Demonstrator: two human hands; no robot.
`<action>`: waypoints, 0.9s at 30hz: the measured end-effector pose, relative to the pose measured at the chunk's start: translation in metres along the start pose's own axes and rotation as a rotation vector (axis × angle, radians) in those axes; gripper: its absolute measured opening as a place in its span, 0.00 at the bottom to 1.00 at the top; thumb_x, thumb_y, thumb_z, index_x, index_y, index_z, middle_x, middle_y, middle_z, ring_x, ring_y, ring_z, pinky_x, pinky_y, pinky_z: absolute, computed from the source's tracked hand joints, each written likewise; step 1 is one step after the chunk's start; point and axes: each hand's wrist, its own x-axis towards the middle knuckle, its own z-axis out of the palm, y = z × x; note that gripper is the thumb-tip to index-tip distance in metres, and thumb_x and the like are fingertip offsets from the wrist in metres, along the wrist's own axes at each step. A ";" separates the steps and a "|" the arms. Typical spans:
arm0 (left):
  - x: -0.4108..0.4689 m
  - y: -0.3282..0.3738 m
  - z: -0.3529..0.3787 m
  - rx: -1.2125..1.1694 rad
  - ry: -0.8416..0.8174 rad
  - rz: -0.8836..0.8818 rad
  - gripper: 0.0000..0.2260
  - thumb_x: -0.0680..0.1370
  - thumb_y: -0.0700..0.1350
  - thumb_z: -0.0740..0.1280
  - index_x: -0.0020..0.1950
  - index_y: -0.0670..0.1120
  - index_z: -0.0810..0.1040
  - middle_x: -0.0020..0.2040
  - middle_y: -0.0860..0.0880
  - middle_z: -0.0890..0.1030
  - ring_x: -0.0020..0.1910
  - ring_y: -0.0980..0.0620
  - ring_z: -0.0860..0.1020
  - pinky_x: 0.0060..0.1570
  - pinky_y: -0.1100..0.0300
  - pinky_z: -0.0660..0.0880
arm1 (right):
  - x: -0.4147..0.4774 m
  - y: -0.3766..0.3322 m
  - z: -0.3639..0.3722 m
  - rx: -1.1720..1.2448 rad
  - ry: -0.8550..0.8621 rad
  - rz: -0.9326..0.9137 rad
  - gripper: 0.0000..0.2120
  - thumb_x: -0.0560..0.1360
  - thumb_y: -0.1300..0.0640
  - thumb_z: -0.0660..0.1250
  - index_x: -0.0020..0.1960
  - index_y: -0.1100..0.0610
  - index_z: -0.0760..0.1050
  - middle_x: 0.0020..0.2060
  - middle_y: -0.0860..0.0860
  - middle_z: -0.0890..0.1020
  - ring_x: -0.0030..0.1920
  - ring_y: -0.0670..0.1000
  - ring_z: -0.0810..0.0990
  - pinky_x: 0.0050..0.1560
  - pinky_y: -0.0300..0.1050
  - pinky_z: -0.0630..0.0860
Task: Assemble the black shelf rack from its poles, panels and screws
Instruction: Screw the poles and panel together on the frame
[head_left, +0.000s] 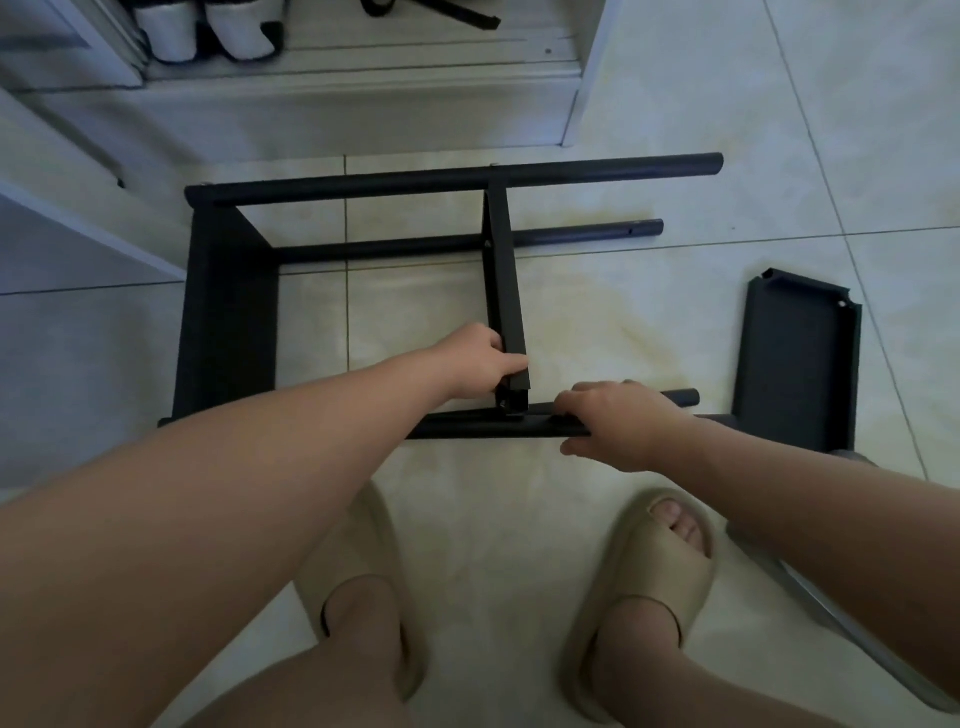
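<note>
Nearest the camera, two feet in beige slides (649, 561) stand on the pale tiled floor (519, 322). Just beyond the toes, the right grip (623, 426) is closed round the near pole (493, 428), fingers curled over the top and thumb underneath. It sits just to the right of where the middle panel (504, 291) meets that pole. The left grip (478, 364) is closed on the near end of the middle panel, thumb along its face and fingers wrapped round its left edge. This places it just above the joint, close to the right grip but not touching it.

The rack (228, 312) lies on its side on the floor. The end panel (223, 270) stands at the left, and the middle panel runs away from the grips to the two far poles (457, 179), whose free ends point right. A loose panel (800, 364) lies flat on the floor to the right, apart from the frame. Farthest off, a white cabinet (363, 104) holds shoes (208, 31).
</note>
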 end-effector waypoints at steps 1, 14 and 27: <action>0.000 0.000 0.000 -0.003 -0.001 0.005 0.16 0.81 0.49 0.68 0.58 0.35 0.80 0.57 0.38 0.83 0.58 0.39 0.80 0.63 0.45 0.76 | 0.001 0.000 0.001 -0.017 0.002 0.005 0.17 0.81 0.44 0.64 0.67 0.49 0.71 0.57 0.48 0.77 0.58 0.54 0.78 0.53 0.49 0.68; 0.001 0.005 -0.006 0.070 -0.032 -0.010 0.17 0.81 0.51 0.67 0.60 0.37 0.79 0.58 0.38 0.83 0.60 0.39 0.80 0.64 0.44 0.75 | -0.014 0.007 -0.018 -0.077 0.275 0.050 0.16 0.78 0.44 0.61 0.62 0.47 0.76 0.52 0.45 0.77 0.52 0.52 0.74 0.59 0.48 0.67; 0.006 0.014 -0.027 0.148 0.100 -0.025 0.17 0.81 0.52 0.66 0.57 0.38 0.82 0.55 0.42 0.83 0.56 0.41 0.80 0.58 0.51 0.75 | 0.009 -0.001 -0.024 -0.124 0.378 0.106 0.15 0.82 0.47 0.58 0.64 0.49 0.76 0.55 0.48 0.78 0.53 0.55 0.75 0.58 0.49 0.66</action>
